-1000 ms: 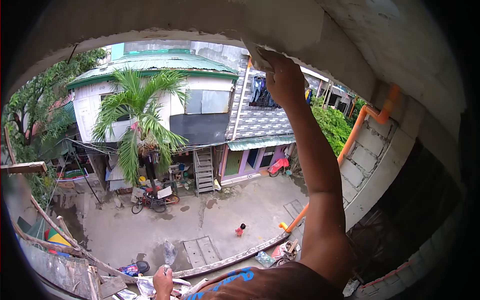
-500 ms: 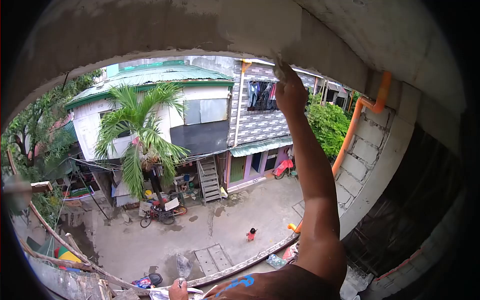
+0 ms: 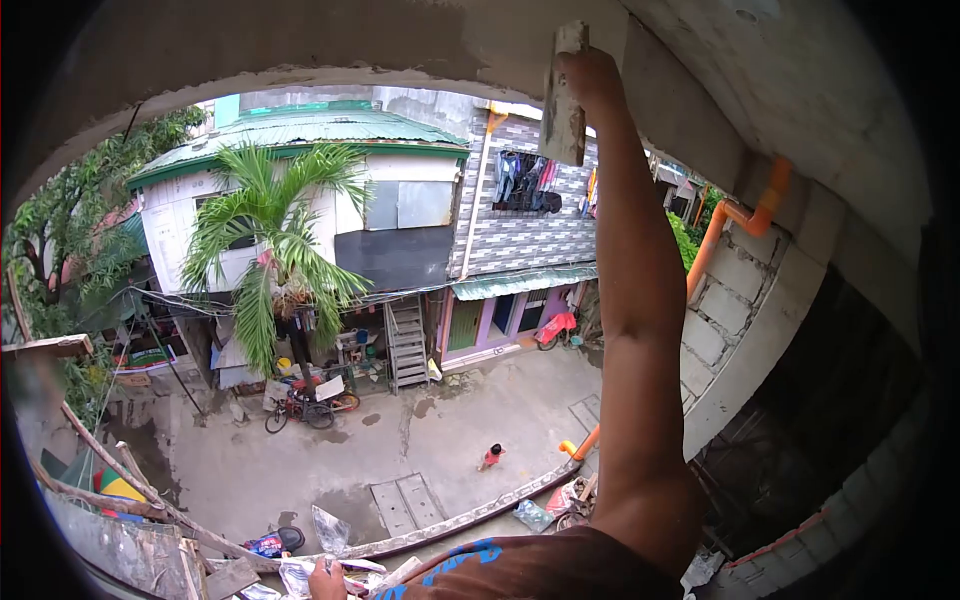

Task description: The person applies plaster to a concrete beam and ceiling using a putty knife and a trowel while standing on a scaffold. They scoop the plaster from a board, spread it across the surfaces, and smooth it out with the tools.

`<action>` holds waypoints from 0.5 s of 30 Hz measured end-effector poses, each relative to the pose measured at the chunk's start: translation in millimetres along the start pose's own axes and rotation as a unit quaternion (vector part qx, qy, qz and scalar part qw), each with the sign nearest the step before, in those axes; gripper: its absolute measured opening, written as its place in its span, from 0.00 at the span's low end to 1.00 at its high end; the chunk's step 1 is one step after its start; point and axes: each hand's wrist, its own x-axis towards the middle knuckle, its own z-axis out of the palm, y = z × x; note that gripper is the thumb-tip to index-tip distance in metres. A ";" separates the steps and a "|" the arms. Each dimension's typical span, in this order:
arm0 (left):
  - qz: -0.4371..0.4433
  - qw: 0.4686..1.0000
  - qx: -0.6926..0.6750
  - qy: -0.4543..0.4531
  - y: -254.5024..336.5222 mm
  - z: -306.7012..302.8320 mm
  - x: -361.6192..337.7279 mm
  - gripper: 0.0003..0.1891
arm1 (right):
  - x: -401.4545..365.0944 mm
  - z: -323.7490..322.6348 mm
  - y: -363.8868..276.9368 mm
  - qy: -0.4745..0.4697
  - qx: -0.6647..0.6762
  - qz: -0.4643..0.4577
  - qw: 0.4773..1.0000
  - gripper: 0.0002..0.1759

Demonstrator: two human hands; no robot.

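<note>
High up, my right hand (image 3: 592,82) is closed around a plastering trowel (image 3: 566,125), a long flat blade smeared with grey mortar. The trowel is raised on edge at the concrete beam (image 3: 400,45), overlapping its lower edge in this view. A smoother, lighter band of plaster shows on the beam beside it. Low in the view, my left hand (image 3: 326,580) is closed on a pointed trowel (image 3: 330,528), its grey blade sticking upward. White sacking lies around that hand.
An orange pipe (image 3: 762,205) runs down the block wall (image 3: 715,310) at right. Wooden poles and boards (image 3: 150,495) stand at lower left. Far below, a person (image 3: 491,457) is on the street (image 3: 300,470), near a palm (image 3: 275,245) and parked bikes.
My right hand has moved up with the trowel, whose flat blade has turned into view. My left hand and its pointed trowel have shifted left in the view.
</note>
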 end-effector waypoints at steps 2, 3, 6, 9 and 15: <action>0.004 1.000 -0.003 -0.001 12.4 -1.7 4.5 0.15 | -24.3 27.6 -56.2 0.002 0.029 0.019 0.999 0.20; 0.008 1.000 -0.003 -0.005 18.5 -3.7 11.2 0.14 | -48.5 24.3 -102.2 -0.002 -0.015 0.031 0.999 0.22; 0.022 1.000 0.010 -0.018 45.1 -4.9 39.4 0.13 | -76.5 40.6 -137.9 -0.069 -0.077 -0.047 0.993 0.22; 0.082 0.997 -0.004 -0.001 83.0 -8.2 52.9 0.14 | -104.4 8.5 -124.8 -0.114 -0.108 -0.150 0.976 0.23; 0.042 0.982 0.139 -0.117 71.4 -13.8 41.4 0.19 | -63.1 -67.1 26.0 0.107 -0.126 -0.186 0.969 0.25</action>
